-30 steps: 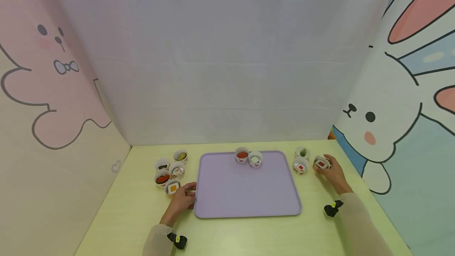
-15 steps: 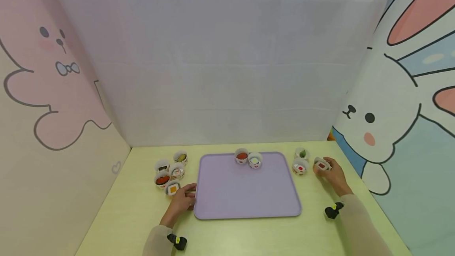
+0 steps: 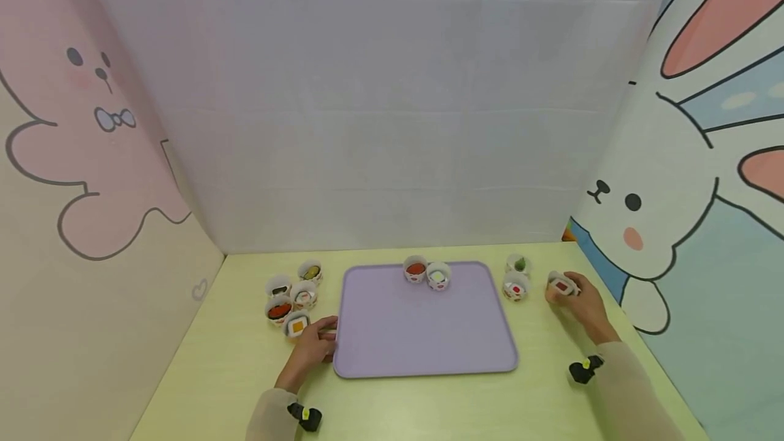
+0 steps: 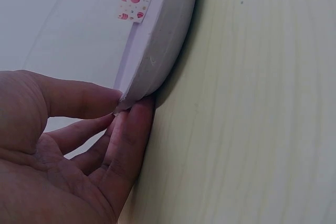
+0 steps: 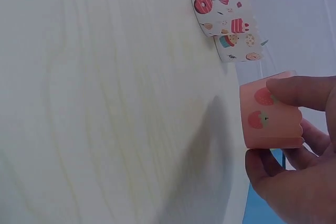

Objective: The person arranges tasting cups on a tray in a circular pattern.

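At its left edge, the lilac tray [image 3: 422, 332] is pinched by my left hand [image 3: 311, 346]; the left wrist view has the thumb [image 4: 86, 98] on the rim and fingers beneath. My right hand [image 3: 584, 305] holds a pink paper baking cup [image 5: 270, 114] printed with strawberries, thumb on one side and fingers on the other. From above, a white piece with a dark red centre [image 3: 561, 286] shows inside that cup. Two more patterned cups stand on the tray's far edge, one with an orange-red filling [image 3: 416, 269], the other with a pale one [image 3: 438, 276].
Left of the tray, several filled cups cluster together, the nearest with a yellow-centred piece [image 3: 297, 324] close to my left hand. Two cups [image 3: 516, 287] stand between the tray and my right hand. A white cloth backdrop [image 3: 380, 155] rises behind the pale yellow table [image 3: 429, 407].
My right hand has shifted slightly to the right with the pink cup. The left hand stays at the tray's edge, and the other cups stand where they were.
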A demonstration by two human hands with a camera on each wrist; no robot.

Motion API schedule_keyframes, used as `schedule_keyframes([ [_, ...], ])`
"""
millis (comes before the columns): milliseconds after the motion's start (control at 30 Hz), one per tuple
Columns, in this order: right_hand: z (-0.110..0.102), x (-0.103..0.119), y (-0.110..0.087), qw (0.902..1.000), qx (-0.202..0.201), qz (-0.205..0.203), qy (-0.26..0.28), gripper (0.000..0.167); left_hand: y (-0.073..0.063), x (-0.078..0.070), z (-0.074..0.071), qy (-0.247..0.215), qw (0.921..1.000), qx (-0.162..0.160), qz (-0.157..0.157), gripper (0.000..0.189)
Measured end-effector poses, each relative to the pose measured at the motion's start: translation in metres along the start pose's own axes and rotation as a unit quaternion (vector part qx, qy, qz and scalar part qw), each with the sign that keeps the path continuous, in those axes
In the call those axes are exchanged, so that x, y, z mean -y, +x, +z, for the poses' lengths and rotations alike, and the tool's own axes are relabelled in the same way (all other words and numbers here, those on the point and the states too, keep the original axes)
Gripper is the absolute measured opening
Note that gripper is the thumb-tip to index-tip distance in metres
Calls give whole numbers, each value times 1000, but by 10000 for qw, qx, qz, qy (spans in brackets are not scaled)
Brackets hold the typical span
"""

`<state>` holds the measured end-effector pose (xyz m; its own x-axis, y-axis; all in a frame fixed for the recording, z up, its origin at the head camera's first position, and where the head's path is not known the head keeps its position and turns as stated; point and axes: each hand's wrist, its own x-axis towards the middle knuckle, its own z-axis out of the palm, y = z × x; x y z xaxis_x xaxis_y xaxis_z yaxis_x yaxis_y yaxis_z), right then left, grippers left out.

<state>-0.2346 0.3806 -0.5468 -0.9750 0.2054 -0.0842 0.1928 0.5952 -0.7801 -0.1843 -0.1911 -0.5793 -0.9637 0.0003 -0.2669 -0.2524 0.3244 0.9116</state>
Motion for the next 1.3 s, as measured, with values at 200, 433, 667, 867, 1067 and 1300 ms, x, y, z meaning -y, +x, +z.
schedule_keyframes([
  [200,-7,6,-4,9999,-83,-69,-91,73,0,2,0,-26,10000,27,-38,57],
  [433,-12,17,-10,9994,-145,-302,0,75,-2,-2,-2,-23,10000,10,-45,57],
  [667,-14,37,-17,9988,-116,-467,-5,75,-1,-1,-2,-12,10000,25,-60,57],
  [867,-11,52,-21,9967,-127,-793,84,71,-1,-1,-3,-13,9999,17,-107,57],
  [1067,-5,67,-28,9952,-25,-950,216,69,-2,-3,-3,-19,9999,22,-154,57],
  [1300,3,82,-32,9926,65,-1184,262,68,0,-4,-2,25,9998,18,-192,56],
])
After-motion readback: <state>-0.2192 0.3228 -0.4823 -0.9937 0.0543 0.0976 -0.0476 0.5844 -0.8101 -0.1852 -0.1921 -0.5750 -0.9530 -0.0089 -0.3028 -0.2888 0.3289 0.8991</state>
